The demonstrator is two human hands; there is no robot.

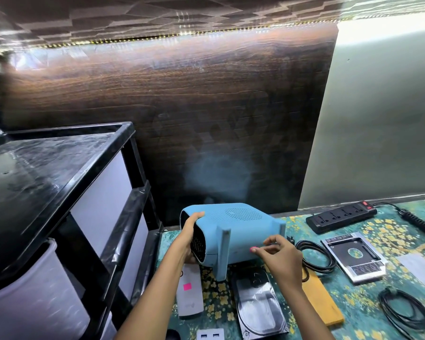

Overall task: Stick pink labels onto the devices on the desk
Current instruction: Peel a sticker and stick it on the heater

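A blue projector-like device (233,224) lies tipped on its side, raised a little above the desk's patterned cloth (368,295). My left hand (190,235) grips its dark vented end. My right hand (279,255) pinches a small pink label (252,249) against the device's blue side. A white remote (190,294) below the device carries a pink label (187,286). A hard drive (259,305) lies under my right forearm.
A black drawer unit (66,192) stands at the left. A black power strip (341,217), coiled cables (315,257), a silver drive caddy (355,260), a yellow wooden strip (322,300) and a white USB hub (210,334) lie on the desk. A dark wood panel rises behind.
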